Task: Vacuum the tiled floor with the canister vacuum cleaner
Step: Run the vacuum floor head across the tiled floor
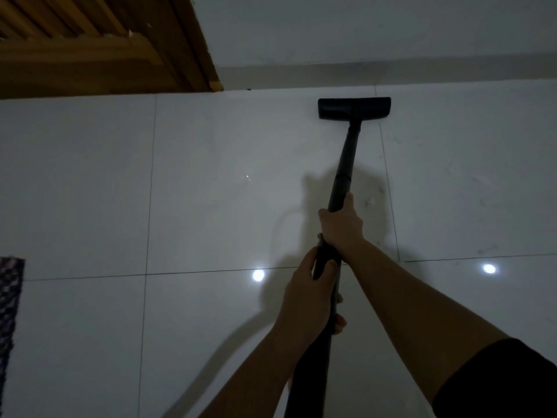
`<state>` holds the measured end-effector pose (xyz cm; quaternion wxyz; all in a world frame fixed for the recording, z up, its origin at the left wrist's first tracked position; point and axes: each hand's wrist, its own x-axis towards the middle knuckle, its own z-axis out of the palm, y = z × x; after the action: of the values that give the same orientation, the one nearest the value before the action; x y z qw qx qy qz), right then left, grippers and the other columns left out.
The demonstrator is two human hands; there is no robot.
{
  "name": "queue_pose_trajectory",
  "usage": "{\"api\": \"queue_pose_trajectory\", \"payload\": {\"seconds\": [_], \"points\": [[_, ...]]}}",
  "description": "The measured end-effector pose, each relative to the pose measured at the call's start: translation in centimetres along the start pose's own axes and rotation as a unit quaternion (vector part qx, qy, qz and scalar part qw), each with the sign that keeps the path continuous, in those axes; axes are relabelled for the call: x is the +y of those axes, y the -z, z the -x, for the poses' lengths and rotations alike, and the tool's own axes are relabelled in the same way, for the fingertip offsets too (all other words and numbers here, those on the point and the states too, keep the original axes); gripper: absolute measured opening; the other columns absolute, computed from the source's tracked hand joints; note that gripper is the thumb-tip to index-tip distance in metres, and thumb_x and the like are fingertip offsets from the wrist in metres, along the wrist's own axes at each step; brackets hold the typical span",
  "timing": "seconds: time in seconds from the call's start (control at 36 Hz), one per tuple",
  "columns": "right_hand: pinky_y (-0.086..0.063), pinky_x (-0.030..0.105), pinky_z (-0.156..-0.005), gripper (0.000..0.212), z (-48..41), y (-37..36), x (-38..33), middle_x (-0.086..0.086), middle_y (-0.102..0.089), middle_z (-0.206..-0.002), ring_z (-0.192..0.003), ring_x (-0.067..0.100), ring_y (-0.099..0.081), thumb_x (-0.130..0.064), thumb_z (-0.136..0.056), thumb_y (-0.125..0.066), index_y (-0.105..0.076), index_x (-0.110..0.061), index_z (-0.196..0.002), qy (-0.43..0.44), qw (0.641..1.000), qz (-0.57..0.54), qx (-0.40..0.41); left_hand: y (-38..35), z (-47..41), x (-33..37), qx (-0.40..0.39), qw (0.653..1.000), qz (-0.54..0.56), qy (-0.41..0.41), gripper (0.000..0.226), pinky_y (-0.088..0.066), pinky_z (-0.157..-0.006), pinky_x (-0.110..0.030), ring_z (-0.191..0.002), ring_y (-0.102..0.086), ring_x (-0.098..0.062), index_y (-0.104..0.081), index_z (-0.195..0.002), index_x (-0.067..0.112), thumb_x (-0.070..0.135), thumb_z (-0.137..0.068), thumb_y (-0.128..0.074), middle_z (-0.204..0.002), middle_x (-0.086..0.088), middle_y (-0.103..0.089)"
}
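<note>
Right grip (pixel 340 227), left grip (pixel 304 292) round black wand (pixel 344 164), wide flat nozzle (pixel 354 107)

The floor (pixel 90 191) is made of large white glossy tiles with thin dark joints. One joint runs across, passing under the left hand (pixel 307 297). Another runs away from the person, just to the right of the right hand (pixel 340 226). Well ahead of both hands the black nozzle (pixel 354 108) lies flat on the tiles, near the skirting (pixel 391 73), at the end of the wand (pixel 346 152) that both hands grip. A spot of light (pixel 258 275) is reflected just left of the left hand, and a second spot (pixel 489 268) well to the right of both. Faint dark smudges (pixel 369 202) show just right of the right hand. Far to the left of the hands lies a patterned rug (pixel 9 312).
</note>
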<state>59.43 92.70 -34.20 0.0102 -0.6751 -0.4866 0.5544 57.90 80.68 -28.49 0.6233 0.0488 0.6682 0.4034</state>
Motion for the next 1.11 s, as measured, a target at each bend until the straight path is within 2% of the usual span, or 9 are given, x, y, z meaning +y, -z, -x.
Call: {"api": "queue_pose_trajectory", "payload": {"seconds": [0.17,0.25,0.31,0.42,0.58,0.75,0.86,1.0,1.11], "points": [[-0.045,0.024,-0.046,0.073,-1.7,1.4,-0.6,-0.001,-0.043,-0.075,-0.054,0.015,-0.053,-0.013,-0.095,-0.047,-0.006,-0.024,-0.155,0.014,1.000,0.001,0.016,-1.2,-1.4,1.1,-0.013,0.999,-0.017,-0.026,0.035,-0.044,-0.036,-0.020,-0.035,-0.051,-0.014,-0.047,-0.135,0.031,0.032,-0.100,-0.045,-0.070,-0.010,-0.056],[-0.049,0.027,-0.051,0.074,-2.7,1.9,-1.0,0.008,-0.052,-0.090,-0.055,0.016,-0.053,-0.013,-0.095,-0.047,-0.006,-0.023,-0.155,0.018,1.000,-0.001,0.017,-1.8,-2.2,1.7,-0.015,0.999,-0.023,-0.030,0.034,-0.044,-0.036,-0.020,-0.036,-0.051,-0.015,-0.047,-0.134,0.029,0.031,-0.100,-0.044,-0.069,-0.010,-0.055],[-0.049,0.026,-0.051,0.074,-3.2,2.2,-1.1,0.012,-0.052,-0.099,-0.055,0.016,-0.053,-0.013,-0.095,-0.048,-0.006,-0.023,-0.155,0.020,1.000,-0.002,0.019,-2.1,-2.7,2.0,-0.015,0.999,-0.024,-0.030,0.035,-0.044,-0.035,-0.019,-0.036,-0.051,-0.015,-0.046,-0.135,0.028,0.031,-0.100,-0.044,-0.069,-0.010,-0.054],[-0.049,0.027,-0.051,0.074,-4.1,2.7,-1.3,0.013,-0.052,-0.102,-0.055,0.017,-0.054,-0.014,-0.094,-0.047,-0.005,-0.023,-0.155,0.026,0.999,0.004,0.022,-2.6,-3.4,2.4,-0.015,0.999,-0.030,-0.033,0.034,-0.044,-0.035,-0.019,-0.035,-0.050,-0.013,-0.047,-0.134,0.027,0.031,-0.100,-0.043,-0.069,-0.010,-0.054],[-0.056,0.037,-0.069,0.074,-5.3,3.4,-2.0,0.022,-0.055,-0.120,-0.056,0.018,-0.055,-0.012,-0.094,-0.047,-0.006,-0.024,-0.155,0.022,0.999,0.013,0.028,-3.5,-4.3,3.5,-0.016,0.999,-0.030,-0.029,0.030,-0.044,-0.035,-0.018,-0.035,-0.050,-0.015,-0.049,-0.129,0.026,0.031,-0.101,-0.041,-0.071,-0.010,-0.055],[-0.056,0.036,-0.071,0.076,-4.8,4.8,-1.9,0.021,-0.055,-0.122,-0.065,0.023,-0.060,-0.013,-0.094,-0.047,-0.004,-0.025,-0.155,0.020,0.999,0.019,0.037,-4.6,-3.4,3.6,-0.025,0.999,-0.033,-0.034,0.032,-0.044,-0.035,-0.019,-0.035,-0.050,-0.015,-0.047,-0.131,0.028,0.032,-0.101,-0.041,-0.070,-0.009,-0.054],[-0.051,0.030,-0.057,0.075,-3.9,5.5,-0.9,0.022,-0.056,-0.122,-0.058,0.019,-0.056,-0.011,-0.093,-0.047,-0.007,-0.025,-0.154,0.014,0.999,0.021,0.034,-5.4,-2.2,3.1,-0.029,0.999,-0.022,-0.022,0.030,-0.044,-0.035,-0.020,-0.039,-0.050,-0.016,-0.048,-0.130,0.030,0.031,-0.100,-0.042,-0.072,-0.010,-0.054],[-0.045,0.025,-0.048,0.073,-2.6,6.1,0.8,0.023,-0.055,-0.124,-0.056,0.018,-0.054,-0.012,-0.093,-0.048,-0.010,-0.022,-0.154,0.010,0.999,0.028,0.033,-6.1,-0.8,2.1,-0.031,0.999,-0.021,-0.011,0.027,-0.043,-0.035,-0.020,-0.040,-0.051,-0.015,-0.051,-0.126,0.029,0.031,-0.100,-0.043,-0.071,-0.009,-0.054],[-0.040,0.022,-0.044,0.070,-1.3,6.5,2.3,0.019,-0.057,-0.117,-0.055,0.016,-0.054,-0.011,-0.093,-0.048,-0.013,-0.020,-0.153,0.006,0.999,0.025,0.029,-6.6,0.5,0.9,-0.029,0.999,-0.027,0.002,0.029,-0.042,-0.035,-0.019,-0.046,-0.052,-0.016,-0.051,-0.128,0.027,0.031,-0.100,-0.043,-0.073,-0.009,-0.054]]}}
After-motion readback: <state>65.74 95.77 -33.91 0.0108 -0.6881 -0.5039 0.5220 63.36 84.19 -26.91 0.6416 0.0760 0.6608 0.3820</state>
